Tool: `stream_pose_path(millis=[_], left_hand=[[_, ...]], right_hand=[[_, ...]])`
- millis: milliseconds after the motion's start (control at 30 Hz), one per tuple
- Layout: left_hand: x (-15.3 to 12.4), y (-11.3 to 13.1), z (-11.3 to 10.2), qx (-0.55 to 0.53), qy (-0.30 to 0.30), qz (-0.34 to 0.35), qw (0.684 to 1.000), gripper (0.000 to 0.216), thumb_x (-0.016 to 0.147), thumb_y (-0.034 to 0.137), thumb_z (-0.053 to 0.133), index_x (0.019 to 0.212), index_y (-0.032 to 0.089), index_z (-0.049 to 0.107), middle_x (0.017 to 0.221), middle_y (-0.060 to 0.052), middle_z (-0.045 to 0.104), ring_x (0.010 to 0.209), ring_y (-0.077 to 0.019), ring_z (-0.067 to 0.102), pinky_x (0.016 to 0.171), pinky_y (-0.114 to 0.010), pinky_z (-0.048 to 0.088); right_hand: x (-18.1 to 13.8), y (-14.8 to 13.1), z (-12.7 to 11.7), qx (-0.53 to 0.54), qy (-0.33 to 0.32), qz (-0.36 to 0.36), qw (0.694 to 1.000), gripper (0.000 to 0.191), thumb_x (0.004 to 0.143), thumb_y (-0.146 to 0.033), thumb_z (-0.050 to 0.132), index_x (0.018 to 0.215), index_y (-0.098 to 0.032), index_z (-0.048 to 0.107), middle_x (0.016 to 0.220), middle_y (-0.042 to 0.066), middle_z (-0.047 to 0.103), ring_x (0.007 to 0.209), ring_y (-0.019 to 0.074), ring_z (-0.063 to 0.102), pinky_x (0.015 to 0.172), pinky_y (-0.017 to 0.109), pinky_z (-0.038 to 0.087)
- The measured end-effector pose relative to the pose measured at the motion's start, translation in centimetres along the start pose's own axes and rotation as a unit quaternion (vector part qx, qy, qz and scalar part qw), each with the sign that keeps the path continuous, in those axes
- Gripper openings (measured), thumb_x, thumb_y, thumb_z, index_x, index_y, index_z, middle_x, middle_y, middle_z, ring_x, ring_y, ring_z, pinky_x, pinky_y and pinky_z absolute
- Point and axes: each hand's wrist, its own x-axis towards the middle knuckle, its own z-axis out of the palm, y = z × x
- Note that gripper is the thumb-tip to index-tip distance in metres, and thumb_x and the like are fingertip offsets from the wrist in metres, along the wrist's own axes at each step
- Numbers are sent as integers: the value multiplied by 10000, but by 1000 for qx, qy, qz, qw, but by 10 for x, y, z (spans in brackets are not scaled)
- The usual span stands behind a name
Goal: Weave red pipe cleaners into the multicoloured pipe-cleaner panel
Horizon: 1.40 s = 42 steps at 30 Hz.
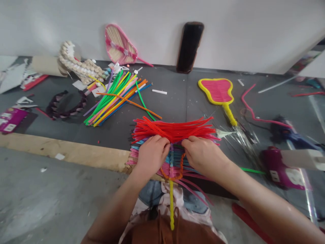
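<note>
A half-woven fan of pipe cleaners lies in front of me, with a bundle of red pipe cleaners (175,129) across its top, blue and pink rows under them and a yellow handle (171,203) running toward me. My left hand (151,156) and my right hand (201,156) both pinch the red bundle near its middle, fingers curled, on either side of the central spine.
A pile of loose coloured pipe cleaners (116,96) lies at back left. A finished pink and yellow fan (219,91), a pink fan (120,45) and a black phone (190,45) leaning on the wall, a shell piece (78,66), a dark braid (64,105) and a purple glue gun (276,166) surround me.
</note>
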Motion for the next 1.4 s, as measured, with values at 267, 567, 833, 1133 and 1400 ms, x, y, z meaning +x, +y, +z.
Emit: stream_pose_path(millis=[267,567,833,1133,1400], left_hand=[[-2,0,2,2,4,3,1000,178,949,219,508,915,204,683,874,-25,681,838,-200,625,746,-318,452],[0,2,-2,-11,-15,-16,1000,178,947,224,517,924,213,693,891,-20,690,859,-201,635,747,-315,452],[1,4,-5,-16,-34,-45,998,180,945,210,512,936,196,691,911,-28,697,888,-207,645,788,-326,470],[-8,8,-8,-20,-35,-14,999,197,938,181,504,883,183,693,876,-44,704,871,-196,657,774,-302,489],[66,-58,-113,23,148,-128,980,302,927,258,513,1188,193,650,811,-34,720,723,-178,646,694,-282,451]], right_hand=[[7,3,2,-4,-6,-25,1000,256,864,-68,469,973,-172,675,908,101,675,848,238,665,670,306,406],[9,1,3,15,-23,-14,1000,275,914,-99,423,1043,-182,650,955,90,663,903,226,648,715,296,403],[9,1,10,32,-19,-9,999,283,909,-79,431,1062,-187,643,968,78,668,919,215,641,738,290,395],[7,2,24,41,37,-20,998,263,860,-44,491,991,-190,666,927,58,670,881,204,640,712,287,382],[9,6,46,75,137,-63,986,255,865,-30,490,939,-199,666,868,36,671,792,185,640,694,285,397]])
